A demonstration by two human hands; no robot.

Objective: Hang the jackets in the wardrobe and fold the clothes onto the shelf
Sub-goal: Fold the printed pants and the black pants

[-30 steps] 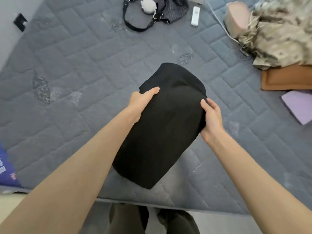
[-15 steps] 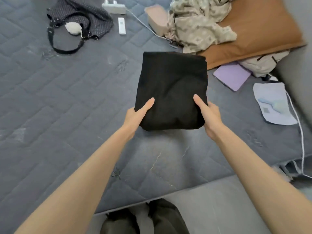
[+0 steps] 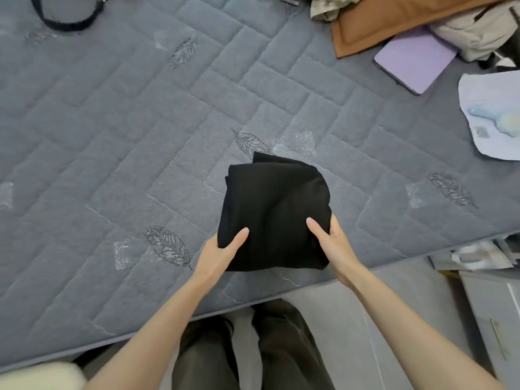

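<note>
folded black garment (image 3: 274, 212): sits just inside the near edge of the bed, pretty much dead centre of the view. One loose layer pokes out at its 12 o'clock edge, so the fold isn't super tight. Can't tell if it's resting on the mattress or lifted a hair off it.
how it'll handle: my guess is light, soft and floppy, not fragile, not slippery. The real risk is the layers sliding apart or the far end drooping when it's carried.
where to hold: I'd go fingers underneath as a tray, thumbs on top, at the two near corners.
left hand (image 3: 222, 254): grip pinches the 7 o'clock corner, thumb flat on top, fingers tucked under and out of sight.
right hand (image 3: 333, 246): same deal at the 5 o'clock corner, thumb on the cloth, fingers hidden below.
mattress (image 3: 112, 136): grey, quilted, leaf stitching.
clutter: purple pad (image 3: 413, 59) and brown cushion (image 3: 394, 18) at 1 o'clock, pale sheet (image 3: 495, 114) at 2, black strap (image 3: 64, 25) at 11, all well apart from the bundle.
shelf: not in view.
</note>
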